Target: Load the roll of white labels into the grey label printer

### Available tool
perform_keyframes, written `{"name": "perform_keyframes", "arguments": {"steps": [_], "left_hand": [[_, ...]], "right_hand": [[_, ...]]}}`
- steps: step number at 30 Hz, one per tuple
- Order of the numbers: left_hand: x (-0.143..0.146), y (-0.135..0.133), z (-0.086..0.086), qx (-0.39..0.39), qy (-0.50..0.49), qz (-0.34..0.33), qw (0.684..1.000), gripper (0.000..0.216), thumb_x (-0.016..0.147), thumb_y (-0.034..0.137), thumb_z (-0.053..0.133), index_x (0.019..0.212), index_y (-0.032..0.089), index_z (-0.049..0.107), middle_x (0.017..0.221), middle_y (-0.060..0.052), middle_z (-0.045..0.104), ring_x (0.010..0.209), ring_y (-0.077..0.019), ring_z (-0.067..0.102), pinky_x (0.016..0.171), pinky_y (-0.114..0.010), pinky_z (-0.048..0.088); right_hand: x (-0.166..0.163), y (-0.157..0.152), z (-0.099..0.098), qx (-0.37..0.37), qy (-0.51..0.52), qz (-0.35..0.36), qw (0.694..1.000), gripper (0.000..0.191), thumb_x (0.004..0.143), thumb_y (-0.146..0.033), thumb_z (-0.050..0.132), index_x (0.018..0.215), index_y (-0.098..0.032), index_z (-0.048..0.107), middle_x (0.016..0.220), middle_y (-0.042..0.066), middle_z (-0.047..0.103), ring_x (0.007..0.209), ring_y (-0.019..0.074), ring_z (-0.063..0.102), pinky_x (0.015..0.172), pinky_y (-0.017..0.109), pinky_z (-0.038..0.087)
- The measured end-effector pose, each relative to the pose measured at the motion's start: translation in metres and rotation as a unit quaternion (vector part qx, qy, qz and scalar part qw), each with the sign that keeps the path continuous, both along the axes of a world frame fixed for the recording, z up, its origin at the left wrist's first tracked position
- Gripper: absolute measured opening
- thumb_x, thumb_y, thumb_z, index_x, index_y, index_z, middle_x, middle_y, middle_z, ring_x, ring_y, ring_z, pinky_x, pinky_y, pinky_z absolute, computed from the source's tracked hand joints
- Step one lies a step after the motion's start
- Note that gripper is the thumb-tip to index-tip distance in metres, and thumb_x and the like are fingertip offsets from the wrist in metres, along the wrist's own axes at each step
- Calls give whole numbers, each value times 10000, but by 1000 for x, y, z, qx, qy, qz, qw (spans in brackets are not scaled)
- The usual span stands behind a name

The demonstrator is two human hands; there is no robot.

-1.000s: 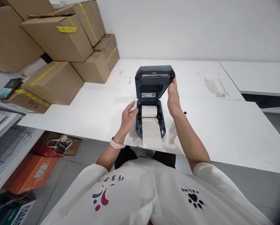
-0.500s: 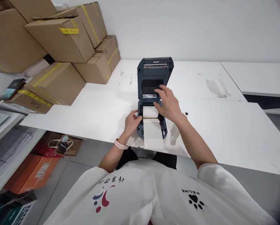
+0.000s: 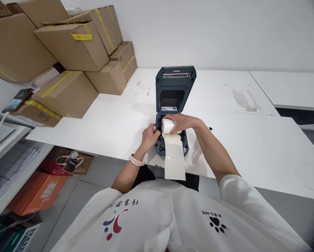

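Right grip (image 3: 184, 121) wraps smooth paper roll (image 3: 167, 126) (cylindrical) — over matte plastic printer (image 3: 175, 85).

Table (image 3: 251, 147) bears printer (image 3: 175, 84), boxes (image 3: 67, 94)

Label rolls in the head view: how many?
1. The label roll is in the right hand, over the open printer, its strip hanging past the table edge. The left hand touches the printer's side. The boxes may hide more.

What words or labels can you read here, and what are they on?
"KELME", upside down, on the white shirt, by a paw print.
Chinese characters on the shirt: too blurred to read.
Sticker inside the printer lid: too small.
Handwriting on a cardboard box: illegible.
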State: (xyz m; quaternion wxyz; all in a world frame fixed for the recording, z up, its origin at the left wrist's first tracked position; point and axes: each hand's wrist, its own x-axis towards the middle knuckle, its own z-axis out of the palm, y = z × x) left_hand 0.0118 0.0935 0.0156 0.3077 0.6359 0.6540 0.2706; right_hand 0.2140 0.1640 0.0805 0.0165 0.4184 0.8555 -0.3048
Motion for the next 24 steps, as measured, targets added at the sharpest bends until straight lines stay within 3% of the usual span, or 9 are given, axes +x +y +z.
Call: {"name": "perform_keyframes", "arguments": {"steps": [4,8,11,14,19,24], "left_hand": [[-1,-1,-2,-4,-16,-2,1000,421,873,196,528,1278,133,623,686,30,566,706,-189,599,664,-300,415],[-1,-2,-3,-9,-32,2,999,420,884,225,531,1285,135,616,695,31,566,696,-184,592,659,-298,417],[-1,-2,-3,-10,-33,4,999,429,882,229,532,1292,135,613,690,33,558,692,-183,586,654,-297,412],[0,-3,-2,-10,-31,8,999,436,880,228,529,1296,131,615,691,31,559,695,-184,584,655,-297,411],[1,-3,0,-4,-25,14,1000,443,869,222,533,1292,125,623,699,27,560,706,-183,583,668,-300,408],[1,-3,-1,-9,-24,16,1000,451,870,231,533,1304,141,616,706,25,583,710,-186,596,665,-298,422]], "right_hand": [[51,-4,20,-21,223,-13,975,820,616,-367,909,1356,-267,572,1390,65,652,1254,323,623,1048,446,534],[110,2,17,-4,403,-145,904,900,519,-338,990,1328,-285,599,1347,54,678,1288,333,610,1074,451,525],[144,17,-8,-27,476,-229,849,935,448,-287,1004,1287,-316,590,1331,52,689,1306,307,608,1063,436,536],[164,33,-44,-50,492,-305,814,981,361,-306,999,1244,-316,571,1319,59,694,1289,298,626,1069,436,536],[167,48,-96,-44,434,-377,817,1015,321,-341,954,1244,-262,540,1315,92,677,1250,300,634,1073,449,529],[162,41,-116,-45,419,-400,814,991,394,-309,903,1304,-232,520,1359,113,657,1290,303,617,1073,447,532]]}}
